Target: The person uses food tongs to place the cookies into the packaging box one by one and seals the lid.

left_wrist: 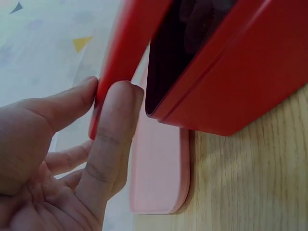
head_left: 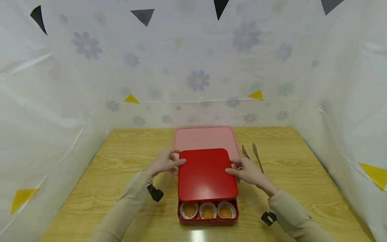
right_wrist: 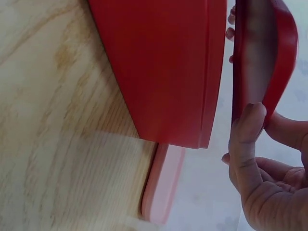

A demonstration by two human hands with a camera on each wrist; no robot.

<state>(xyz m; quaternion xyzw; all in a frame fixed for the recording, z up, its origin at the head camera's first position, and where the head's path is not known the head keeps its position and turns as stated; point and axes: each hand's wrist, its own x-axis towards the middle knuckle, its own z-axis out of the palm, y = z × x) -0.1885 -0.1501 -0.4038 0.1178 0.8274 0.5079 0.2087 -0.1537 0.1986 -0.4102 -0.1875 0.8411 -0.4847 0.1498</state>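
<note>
A red lid [head_left: 205, 174] is held above a red box [head_left: 208, 222], raised clear of its rim in both wrist views. Along the lid's left edge, my left hand [head_left: 165, 162] pinches it between thumb and fingers. The right hand [head_left: 246, 172] grips the opposite edge the same way, thumb on top and fingers beneath. At the box's near side, three piped yellow-orange treats in white paper cups [head_left: 208, 211] show in a row. The lid hides the rest of the box's contents in the head view.
Behind the box lies a pink tray [head_left: 205, 137], partly covered by the lid. Two metallic pieces of cutlery [head_left: 257, 153] lie right of the tray, partly behind my right hand. The wooden table [head_left: 133, 144] is enclosed by white sheeting with flower prints.
</note>
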